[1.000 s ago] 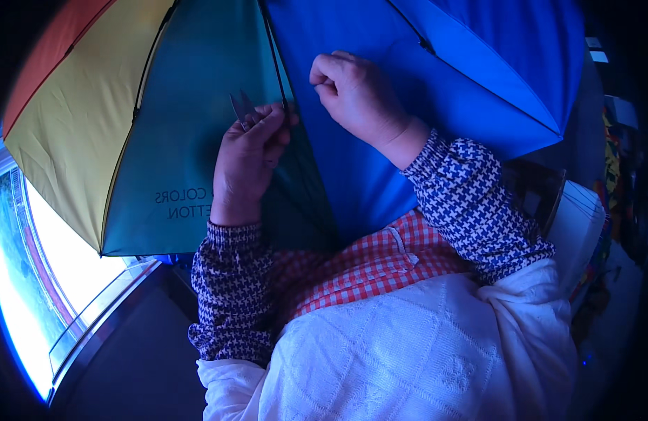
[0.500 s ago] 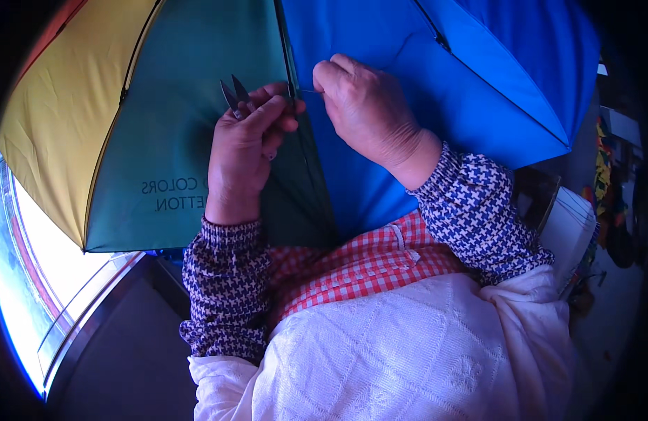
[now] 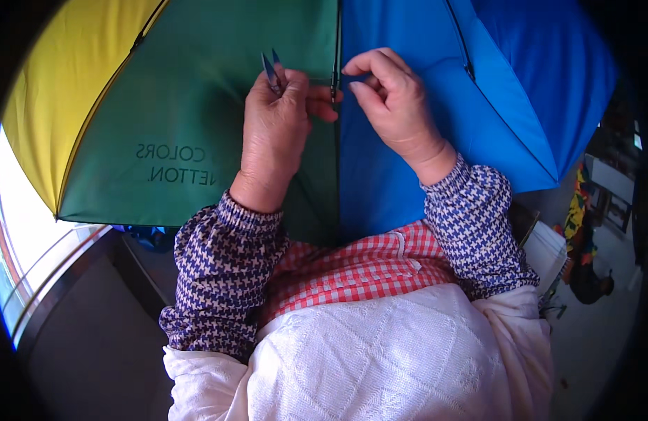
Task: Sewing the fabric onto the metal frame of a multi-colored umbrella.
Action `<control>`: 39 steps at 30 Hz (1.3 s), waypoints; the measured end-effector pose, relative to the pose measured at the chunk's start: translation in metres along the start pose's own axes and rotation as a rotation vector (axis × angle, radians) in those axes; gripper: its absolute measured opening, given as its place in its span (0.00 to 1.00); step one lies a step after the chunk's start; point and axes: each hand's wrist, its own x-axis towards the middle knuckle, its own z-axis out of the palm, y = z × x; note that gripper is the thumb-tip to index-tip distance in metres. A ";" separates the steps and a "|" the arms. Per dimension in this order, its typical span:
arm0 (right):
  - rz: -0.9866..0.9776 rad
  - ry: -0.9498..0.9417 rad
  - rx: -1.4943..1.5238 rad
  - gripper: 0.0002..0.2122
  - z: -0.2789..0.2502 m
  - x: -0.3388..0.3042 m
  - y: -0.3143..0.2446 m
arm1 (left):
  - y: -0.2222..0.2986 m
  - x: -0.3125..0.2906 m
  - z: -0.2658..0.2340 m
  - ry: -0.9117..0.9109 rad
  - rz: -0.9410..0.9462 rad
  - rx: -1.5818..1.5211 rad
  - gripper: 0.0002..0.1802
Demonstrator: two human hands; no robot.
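Observation:
An opened umbrella with green (image 3: 177, 105), blue (image 3: 401, 140) and yellow (image 3: 78, 91) panels spreads in front of me. A dark metal rib (image 3: 338, 42) runs along the seam between green and blue. My left hand (image 3: 275, 140) is closed round small thread snips (image 3: 271, 70), their two pointed blades sticking up past the thumb. Its fingertips reach the rib at a small dark joint (image 3: 334, 88). Just right of the rib is my right hand (image 3: 401, 105), thumb and forefinger apart, the other fingers curled. I see nothing between its fingertips; a fine thread there would be hard to make out.
A red checked apron (image 3: 352, 270) covers my lap below the umbrella's edge. More ribs (image 3: 461, 42) cross the panels. At the left is a bright window (image 3: 29, 224); at the right, a pale box-like thing (image 3: 545, 252) and colourful clutter (image 3: 576, 203).
The right hand's pinch has opened, thumb and forefinger parting beside the rib. Both hands and the seam now appear farther right in view. The left hand still keeps the snips.

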 end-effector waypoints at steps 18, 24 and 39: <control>0.143 -0.069 0.025 0.07 -0.006 -0.001 -0.014 | -0.002 0.002 0.006 0.001 -0.030 0.002 0.06; 0.028 -0.089 -0.049 0.06 -0.002 0.003 0.001 | 0.003 0.004 0.004 -0.028 -0.062 0.005 0.05; 0.322 -0.133 0.100 0.06 -0.030 0.010 -0.006 | 0.007 0.006 0.001 -0.027 -0.135 0.039 0.11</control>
